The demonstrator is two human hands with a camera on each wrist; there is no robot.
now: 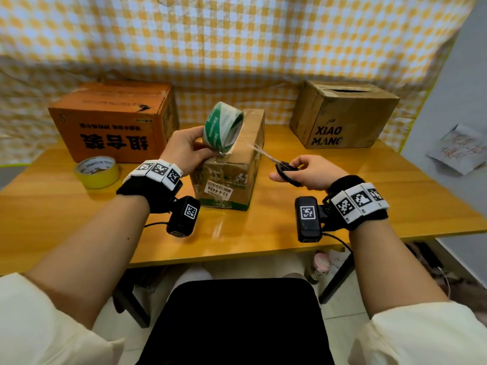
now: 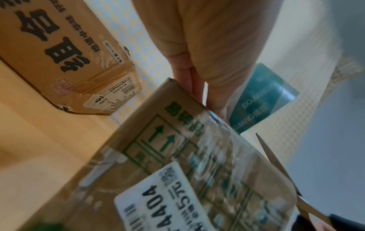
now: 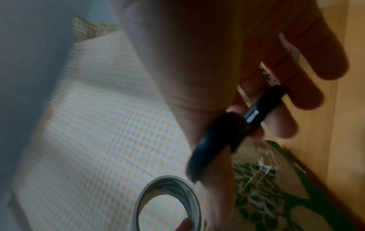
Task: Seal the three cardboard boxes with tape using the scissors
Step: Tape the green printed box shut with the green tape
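A small brown box (image 1: 232,177) with green print (image 2: 177,156) stands mid-table. My left hand (image 1: 184,148) grips a green-and-white tape roll (image 1: 223,126) above the box's near top edge, and clear tape runs from the roll along the box top. The roll also shows in the wrist views (image 2: 262,100) (image 3: 168,203). My right hand (image 1: 311,172) holds black-handled scissors (image 1: 279,164) to the right of the box, their blades (image 2: 276,168) parted and pointing at the tape. An orange box (image 1: 113,119) sits back left. A brown box (image 1: 342,114) marked XIAO MANG sits back right with its top flaps gaping.
A yellow tape roll (image 1: 97,172) lies on the wooden table (image 1: 263,227) in front of the orange box. Checkered cloth (image 1: 237,43) hangs behind. A paper note (image 1: 458,148) is on the grey wall at the right. A black chair seat (image 1: 237,322) is below me.
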